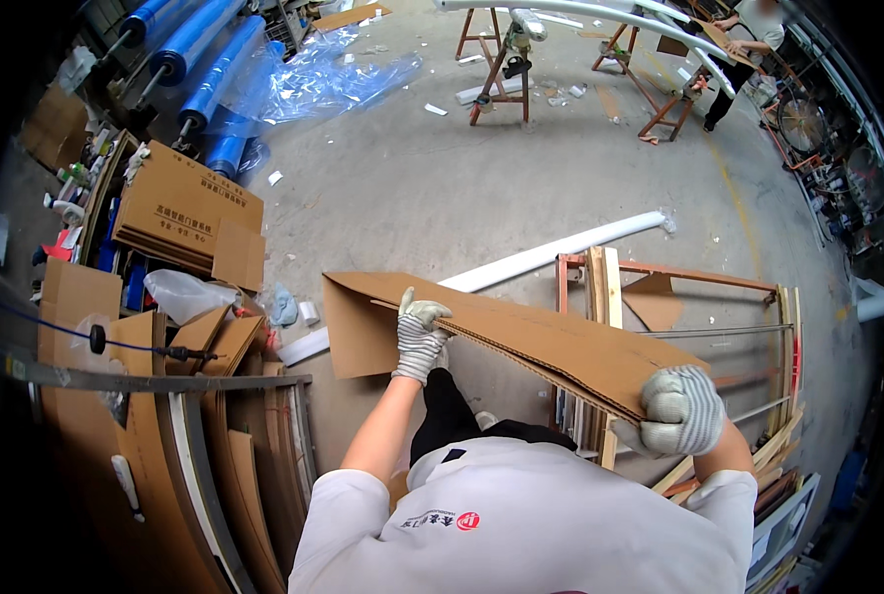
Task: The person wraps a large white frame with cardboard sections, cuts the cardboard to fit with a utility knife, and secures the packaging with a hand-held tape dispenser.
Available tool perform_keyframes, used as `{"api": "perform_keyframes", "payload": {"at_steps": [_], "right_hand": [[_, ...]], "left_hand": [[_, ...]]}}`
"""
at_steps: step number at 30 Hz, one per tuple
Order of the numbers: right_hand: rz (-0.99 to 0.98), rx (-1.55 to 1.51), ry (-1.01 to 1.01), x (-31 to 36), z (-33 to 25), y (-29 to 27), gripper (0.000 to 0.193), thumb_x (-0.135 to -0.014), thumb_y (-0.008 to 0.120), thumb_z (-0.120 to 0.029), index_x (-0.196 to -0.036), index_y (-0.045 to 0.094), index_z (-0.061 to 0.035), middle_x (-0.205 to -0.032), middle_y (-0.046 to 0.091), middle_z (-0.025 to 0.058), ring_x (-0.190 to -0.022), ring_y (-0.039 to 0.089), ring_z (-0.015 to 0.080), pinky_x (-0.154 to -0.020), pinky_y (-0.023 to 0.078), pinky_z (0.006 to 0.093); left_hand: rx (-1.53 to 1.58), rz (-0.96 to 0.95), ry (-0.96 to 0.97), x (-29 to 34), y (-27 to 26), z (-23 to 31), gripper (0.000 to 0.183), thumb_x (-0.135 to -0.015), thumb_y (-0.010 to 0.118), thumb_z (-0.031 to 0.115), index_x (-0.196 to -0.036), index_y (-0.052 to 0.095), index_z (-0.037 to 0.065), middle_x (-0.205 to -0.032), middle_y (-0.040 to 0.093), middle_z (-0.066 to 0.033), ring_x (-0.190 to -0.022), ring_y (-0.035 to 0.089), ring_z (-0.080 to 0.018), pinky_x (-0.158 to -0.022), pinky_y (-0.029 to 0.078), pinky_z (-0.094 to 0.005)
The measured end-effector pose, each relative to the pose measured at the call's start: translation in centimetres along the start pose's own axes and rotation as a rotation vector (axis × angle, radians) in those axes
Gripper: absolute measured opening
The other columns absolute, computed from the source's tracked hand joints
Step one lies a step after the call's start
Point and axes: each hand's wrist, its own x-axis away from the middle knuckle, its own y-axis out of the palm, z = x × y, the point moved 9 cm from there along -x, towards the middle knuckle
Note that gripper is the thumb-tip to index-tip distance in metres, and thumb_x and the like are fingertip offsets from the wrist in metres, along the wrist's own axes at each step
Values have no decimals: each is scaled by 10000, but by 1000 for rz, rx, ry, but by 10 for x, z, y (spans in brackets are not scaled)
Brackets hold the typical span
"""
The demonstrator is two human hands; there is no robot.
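Note:
A long folded sheet of brown corrugated cardboard (541, 325) is held up in front of me, tilted, its layered edge toward my body. My left hand (422, 337), in a striped knit work glove, grips the near edge toward the left end, thumb raised over it. At the right end my right hand (681, 408), gloved the same way, is wrapped round the corner with its fingers curled. A flap (355, 332) of the cardboard hangs down at the left. The undersides of the fingers are partly hidden.
A long white wrapped bar (580, 243) lies on the floor beyond the cardboard. To the right stands a red metal frame (694, 269) with wood strips. Cardboard stacks (189, 213) and blue film rolls (199, 45) fill the left. Another person (749, 40) works by the sawhorses (506, 74).

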Motion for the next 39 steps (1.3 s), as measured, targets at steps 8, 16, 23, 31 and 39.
{"api": "perform_keyframes", "payload": {"at_steps": [8,16,23,31,39], "right_hand": [[561,159,217,-90,106,-69,417,-516,853,-169,-521,436,-153,-523,365,4,-439,430,158,-411,302,271],[724,53,317,-123,203,-104,392,-521,867,-292,-525,506,-141,-481,347,-5,-411,374,159,-427,256,300],[495,-190,379,-129,339,-85,445,-582,851,-309,-764,597,9,-526,442,4,-382,385,135,-416,255,284],[357,-227,300,-218,579,-87,279,-724,717,-346,-795,699,-76,-503,474,53,-423,457,189,-449,289,323],[273,-649,189,-297,772,-117,234,-721,743,-236,-854,696,-49,-617,601,85,-492,560,208,-455,412,305]], "left_hand": [[238,28,127,-140,-16,-42,330,-471,839,251,-703,613,183,-684,600,32,-707,586,-175,-1052,307,-447],[240,-104,294,-285,-39,-65,272,-602,776,323,-720,595,158,-645,566,16,-661,565,-151,-1082,261,-430],[283,-125,224,-369,-3,-114,295,-687,691,425,-725,609,144,-646,562,8,-650,562,-156,-1098,222,-444],[-22,-56,177,-503,38,-175,327,-607,772,387,-714,587,139,-647,540,8,-643,533,-160,-1099,217,-447],[-220,59,136,-663,47,-203,386,-593,766,448,-736,567,149,-657,535,12,-650,531,-178,-1080,242,-483]]}}
